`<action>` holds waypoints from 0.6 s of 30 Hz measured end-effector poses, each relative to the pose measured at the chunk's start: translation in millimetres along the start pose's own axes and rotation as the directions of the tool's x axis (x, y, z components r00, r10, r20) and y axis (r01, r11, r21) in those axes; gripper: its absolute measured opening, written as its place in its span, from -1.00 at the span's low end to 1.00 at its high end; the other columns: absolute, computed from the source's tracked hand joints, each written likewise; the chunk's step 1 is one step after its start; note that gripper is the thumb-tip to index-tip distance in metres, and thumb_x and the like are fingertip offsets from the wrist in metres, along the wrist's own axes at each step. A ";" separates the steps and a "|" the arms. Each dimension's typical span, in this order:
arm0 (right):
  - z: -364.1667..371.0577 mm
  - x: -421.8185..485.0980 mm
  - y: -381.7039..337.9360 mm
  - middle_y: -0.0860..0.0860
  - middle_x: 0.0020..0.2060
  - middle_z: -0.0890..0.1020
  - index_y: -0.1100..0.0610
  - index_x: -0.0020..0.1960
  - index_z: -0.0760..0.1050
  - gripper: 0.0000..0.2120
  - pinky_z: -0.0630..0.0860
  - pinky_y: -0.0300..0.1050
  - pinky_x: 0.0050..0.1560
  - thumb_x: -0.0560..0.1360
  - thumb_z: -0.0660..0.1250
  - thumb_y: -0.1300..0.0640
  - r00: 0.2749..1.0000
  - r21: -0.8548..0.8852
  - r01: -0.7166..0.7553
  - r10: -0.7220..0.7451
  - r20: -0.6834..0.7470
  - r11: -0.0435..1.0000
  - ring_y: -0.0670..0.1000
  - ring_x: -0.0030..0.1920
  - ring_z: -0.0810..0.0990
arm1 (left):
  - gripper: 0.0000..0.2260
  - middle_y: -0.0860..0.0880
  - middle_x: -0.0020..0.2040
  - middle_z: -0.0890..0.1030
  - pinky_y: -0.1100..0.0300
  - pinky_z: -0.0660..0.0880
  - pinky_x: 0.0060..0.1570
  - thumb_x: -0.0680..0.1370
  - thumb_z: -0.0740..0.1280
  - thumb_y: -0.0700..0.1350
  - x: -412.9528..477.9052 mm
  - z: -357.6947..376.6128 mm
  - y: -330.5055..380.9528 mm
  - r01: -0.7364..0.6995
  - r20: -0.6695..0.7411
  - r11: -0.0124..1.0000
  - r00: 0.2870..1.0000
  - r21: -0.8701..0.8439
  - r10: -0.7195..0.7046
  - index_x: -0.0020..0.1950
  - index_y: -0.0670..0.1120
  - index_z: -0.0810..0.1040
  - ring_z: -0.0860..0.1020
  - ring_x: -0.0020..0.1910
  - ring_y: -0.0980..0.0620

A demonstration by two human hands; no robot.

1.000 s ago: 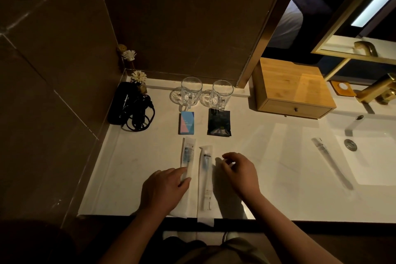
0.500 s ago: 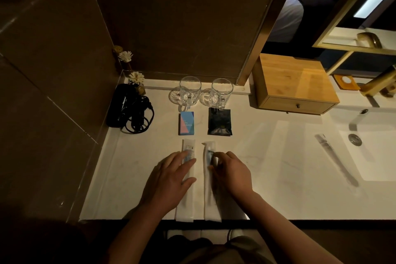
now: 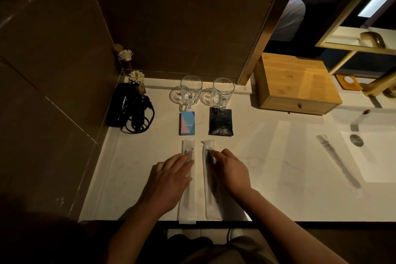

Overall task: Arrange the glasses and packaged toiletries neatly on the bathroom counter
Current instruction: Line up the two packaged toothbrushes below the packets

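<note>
Head view: your left hand lies flat, fingers spread, on one wrapped toothbrush packet; your right hand pinches its twin. Both overhang the counter edge at 6 o'clock; a careless nudge could drop them.

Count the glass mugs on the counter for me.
2. Left glass mug and right glass mug stand upright side by side at the back wall, behind the blue box and black sachet. None appear hidden.
</note>
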State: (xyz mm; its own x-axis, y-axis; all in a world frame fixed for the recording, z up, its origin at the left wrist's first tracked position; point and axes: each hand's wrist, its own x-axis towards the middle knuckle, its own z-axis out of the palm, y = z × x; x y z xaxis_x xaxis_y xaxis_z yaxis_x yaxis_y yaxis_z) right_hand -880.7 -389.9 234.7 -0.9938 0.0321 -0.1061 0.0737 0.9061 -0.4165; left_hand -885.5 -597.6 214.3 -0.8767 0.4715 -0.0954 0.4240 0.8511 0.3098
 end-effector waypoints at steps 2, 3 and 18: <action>1.1 -0.1 -1.3 -0.07 -0.10 0.52 -0.10 0.38 0.43 -0.62 0.32 -0.30 -0.30 0.57 0.28 0.08 1.000 0.009 -0.001 0.001 -0.003 1.000 -0.03 -0.22 0.50 | -0.54 0.12 0.59 0.21 0.00 0.27 0.36 0.63 0.19 0.09 0.6 -1.7 0.5 -0.004 -0.001 1.000 1.000 -0.003 0.004 0.53 0.11 0.26 0.18 0.56 0.06; 1.6 -0.2 -1.7 -0.08 -0.12 0.51 -0.10 0.37 0.44 -0.63 0.28 -0.31 -0.33 0.57 0.27 0.08 1.000 0.012 0.000 0.000 -0.004 1.000 -0.03 -0.23 0.48 | -0.54 0.12 0.59 0.22 -0.01 0.28 0.35 0.62 0.20 0.09 0.9 -1.8 0.5 -0.002 0.000 1.000 1.000 -0.004 0.002 0.53 0.11 0.27 0.18 0.56 0.06; 4.1 6.7 -6.5 -0.02 0.05 0.63 -0.13 0.41 0.35 -0.61 0.53 -0.20 -0.10 0.59 0.26 -0.05 0.997 0.086 -0.074 0.074 0.002 0.994 0.01 -0.09 0.60 | -0.51 0.09 0.60 0.16 -0.06 0.27 0.38 0.55 0.08 0.30 1.3 4.8 -5.5 0.053 0.000 0.996 0.999 -0.069 -0.053 0.47 0.23 0.26 0.21 0.53 0.02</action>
State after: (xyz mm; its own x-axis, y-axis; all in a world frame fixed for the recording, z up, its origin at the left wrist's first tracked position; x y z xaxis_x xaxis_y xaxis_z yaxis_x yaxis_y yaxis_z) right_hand -887.5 -397.3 232.9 -0.9855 0.0985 -0.1385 0.1541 0.8616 -0.4836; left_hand -887.9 -600.5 207.9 -0.8981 0.4254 -0.1117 0.3599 0.8568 0.3692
